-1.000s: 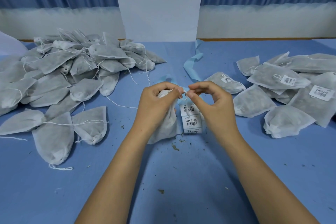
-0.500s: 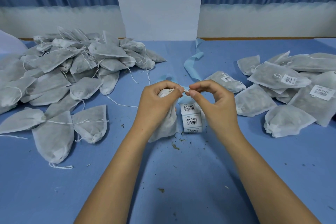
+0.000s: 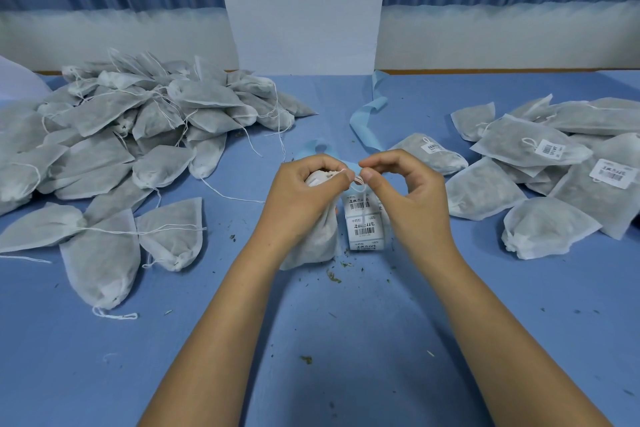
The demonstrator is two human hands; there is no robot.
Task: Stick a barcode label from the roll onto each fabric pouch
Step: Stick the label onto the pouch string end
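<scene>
Label roll (image 3: pixel 362 225) is standing on the desk (image 3: pixel 346 340) just below where both hands meet, nearer the right hand (image 3: pixel 408 198), which is pinching the drawstring (image 3: pixel 358 180); the left hand (image 3: pixel 304 194) is gripping the fabric pouch (image 3: pixel 311 246) by its neck.

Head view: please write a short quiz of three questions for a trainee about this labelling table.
1. True or false: the left hand grips a pouch near its neck.
2. Which pile shows barcode labels? A) the left pile B) the right pile
3. What does the right hand pinch?
Key: 1 true; 2 B; 3 the white drawstring.
</scene>
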